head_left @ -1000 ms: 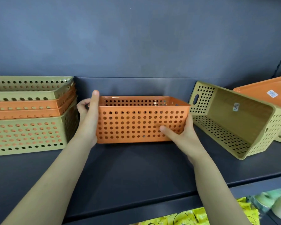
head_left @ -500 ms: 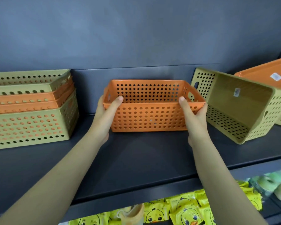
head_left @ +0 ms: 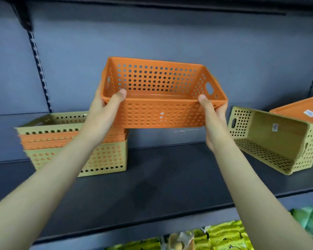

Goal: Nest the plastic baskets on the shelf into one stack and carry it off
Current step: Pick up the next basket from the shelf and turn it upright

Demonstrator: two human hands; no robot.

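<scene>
Dark grey shelf [head_left: 161,177] and blue-grey wall fill the view. Up in the air above the shelf is the orange basket [head_left: 161,112], open side up. The left hand [head_left: 103,112] grips its left end and the right hand [head_left: 213,120] grips its right end, thumbs over the near rim. The stack [head_left: 108,157] of green and orange baskets sits on the shelf, lower and to the left, closest to the left hand. Both lie long side left to right, so I think the basket must go left, then down into the top one. A green basket [head_left: 271,141] lies on its side at the right.
</scene>
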